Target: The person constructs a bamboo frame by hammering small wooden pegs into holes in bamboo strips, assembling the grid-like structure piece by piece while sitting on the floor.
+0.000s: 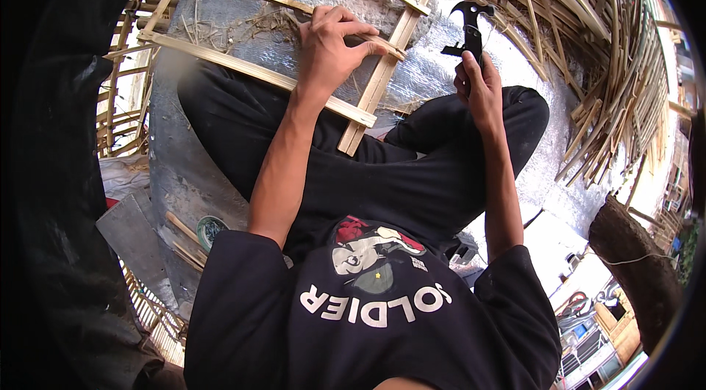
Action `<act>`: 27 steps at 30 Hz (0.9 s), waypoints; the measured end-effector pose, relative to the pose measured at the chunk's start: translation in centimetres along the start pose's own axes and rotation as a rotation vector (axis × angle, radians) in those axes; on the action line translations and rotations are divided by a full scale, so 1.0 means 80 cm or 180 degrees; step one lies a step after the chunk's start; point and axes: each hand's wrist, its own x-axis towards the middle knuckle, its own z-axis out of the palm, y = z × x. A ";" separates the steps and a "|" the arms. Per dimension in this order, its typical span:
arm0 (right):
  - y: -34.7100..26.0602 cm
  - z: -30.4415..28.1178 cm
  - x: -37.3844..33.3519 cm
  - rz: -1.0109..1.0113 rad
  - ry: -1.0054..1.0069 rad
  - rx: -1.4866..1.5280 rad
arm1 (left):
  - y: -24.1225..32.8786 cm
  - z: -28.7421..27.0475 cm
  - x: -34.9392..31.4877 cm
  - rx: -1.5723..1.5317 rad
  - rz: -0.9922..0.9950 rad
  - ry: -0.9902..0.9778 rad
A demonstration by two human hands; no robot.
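Observation:
A ladder-like frame of split bamboo slats point(257, 70) lies in front of me, its near corner over my crossed legs. My left hand point(331, 48) is closed on one bamboo slat point(384, 44) close to where it meets the crosspiece point(382, 81). Thumb and forefinger point at that joint; whether a small nail sits between them is too small to tell. Upright in my right hand point(482, 88) is a black claw hammer point(472, 37) with a folding-tool handle, held to the right of the frame and apart from it. My fingers wrap its handle.
A large pile of thin bamboo strips point(618, 88) lies at the right. Silvery sheeting point(228, 15) with loose shavings covers the ground. At lower left are a small round container point(211, 230) and a grey board point(132, 232). A thick log point(636, 250) stands at right.

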 end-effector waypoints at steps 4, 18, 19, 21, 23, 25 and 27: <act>-0.044 0.027 -0.057 0.1165 -0.0214 0.0261 | 0.001 0.001 0.002 -0.0036 -0.0001 0.0025; -0.097 0.038 -0.091 0.1994 -0.0325 0.0732 | 0.015 0.003 -0.002 -0.0133 -0.0332 -0.0097; -0.107 0.025 -0.085 0.2177 -0.0390 0.0753 | 0.016 0.006 -0.003 -0.0110 -0.0321 -0.0084; -0.117 -0.003 -0.077 0.3070 -0.0286 0.2250 | 0.017 0.012 -0.006 -0.0320 -0.0383 -0.0085; -0.130 -0.012 -0.067 0.3340 -0.0445 0.3494 | 0.018 0.017 -0.006 -0.0412 -0.0291 -0.0076; -0.113 -0.007 -0.077 0.3163 -0.0478 0.3556 | 0.019 0.020 -0.004 -0.0417 -0.0317 -0.0026; -0.101 0.010 -0.088 0.2974 -0.0519 0.3395 | 0.015 0.019 -0.001 -0.0441 -0.0331 -0.0010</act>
